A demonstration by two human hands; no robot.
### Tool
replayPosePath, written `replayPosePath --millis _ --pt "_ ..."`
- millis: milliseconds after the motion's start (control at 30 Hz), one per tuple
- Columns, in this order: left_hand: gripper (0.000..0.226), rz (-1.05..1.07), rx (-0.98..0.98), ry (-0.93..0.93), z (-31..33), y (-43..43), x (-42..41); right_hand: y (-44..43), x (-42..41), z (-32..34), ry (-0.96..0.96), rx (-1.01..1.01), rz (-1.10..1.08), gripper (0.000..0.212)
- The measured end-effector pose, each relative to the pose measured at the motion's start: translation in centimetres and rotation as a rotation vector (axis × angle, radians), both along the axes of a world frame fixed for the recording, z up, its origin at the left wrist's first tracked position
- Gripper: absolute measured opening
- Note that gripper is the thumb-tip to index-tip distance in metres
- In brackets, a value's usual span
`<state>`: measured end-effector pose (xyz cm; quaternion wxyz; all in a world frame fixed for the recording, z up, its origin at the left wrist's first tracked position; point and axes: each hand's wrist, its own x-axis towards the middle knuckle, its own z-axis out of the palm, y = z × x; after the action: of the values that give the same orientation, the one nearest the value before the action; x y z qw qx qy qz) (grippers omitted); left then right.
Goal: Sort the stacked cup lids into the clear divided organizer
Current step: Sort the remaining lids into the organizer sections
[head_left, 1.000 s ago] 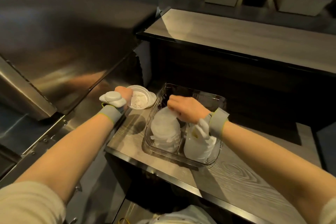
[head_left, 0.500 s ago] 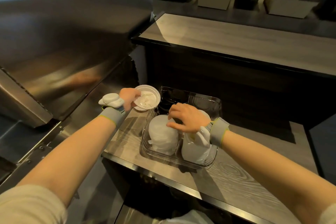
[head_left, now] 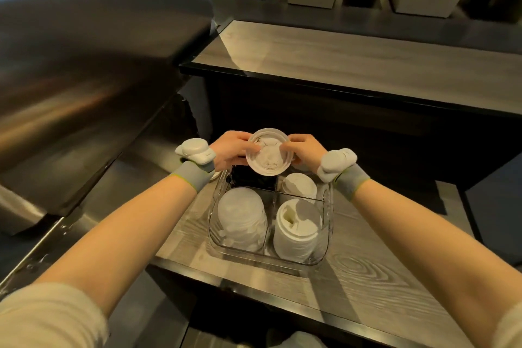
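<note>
Both hands raised above the far end of the clear divided organizer (head_left: 327, 234), holding one stack of white cup lids (head_left: 268, 155) between them. Left hand (head_left: 231, 150) grips the stack's left rim, fingers curled over the top edge; right hand (head_left: 305, 150) grips the right rim, fingertips pinched on it. The stack is tilted, its face turned toward the camera — it sits directly over the far-left compartment (head_left: 251, 178), which looks dark, contents not discernible.

Organizer stands on the wood-grain table (head_left: 367, 277), near its front edge. Three compartments hold lids:
- near-left: a stack of translucent domed lids (head_left: 243, 217)
- near-right: a tall stack of white lids (head_left: 296, 232)
- far-right: a smaller white stack (head_left: 300, 185), partly behind the divider

Each wrist carries a grey band with a white device — left (head_left: 195, 151), right (head_left: 336, 162). A steel surface (head_left: 84, 79) lies to the left of the table.
</note>
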<state>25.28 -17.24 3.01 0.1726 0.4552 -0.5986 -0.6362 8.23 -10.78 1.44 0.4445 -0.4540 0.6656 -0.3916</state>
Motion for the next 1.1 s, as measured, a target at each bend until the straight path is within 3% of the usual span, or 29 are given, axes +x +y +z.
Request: replayPosePath --millis 100,233,333,567,667,833,933,1100 --pt "0.014 -0.095 0.105 0.016 -0.3 0.2 -1.9 1.0 -2.2 -0.2 0.058 -0.167 -0.151 0.009" --pt "0.038 0.004 0.126 0.064 -0.4 -0.1 -3.1 2.8 -4.8 -0.7 0.632 -0.298 0.031 0.016" --pt "0.034 0.075 0.008 0.028 -0.3 -0.7 -3.5 3.6 -5.6 -2.2 0.994 -0.266 0.268 0.026" --pt "0.02 0.164 -0.004 0.023 -0.2 -2.5 -2.0 2.6 -4.1 -5.6 1.373 -0.129 0.527 0.039" --pt "0.017 0.187 0.013 0.027 -0.7 -2.7 -1.5 2.0 -3.7 -6.5 1.413 -0.047 0.578 0.046" --pt "0.015 0.211 0.01 0.019 -1.5 -3.3 -0.4 1.7 -3.9 -6.5 1.263 0.169 0.7 0.049" --pt "0.016 0.207 -0.002 0.006 -1.8 -3.9 0.2 1.4 -4.3 -5.9 1.215 0.246 0.746 0.036" --pt "0.02 0.333 -0.037 -0.008 -2.5 -5.2 1.9 1.0 -4.1 -3.9 1.074 0.098 0.49 0.023"
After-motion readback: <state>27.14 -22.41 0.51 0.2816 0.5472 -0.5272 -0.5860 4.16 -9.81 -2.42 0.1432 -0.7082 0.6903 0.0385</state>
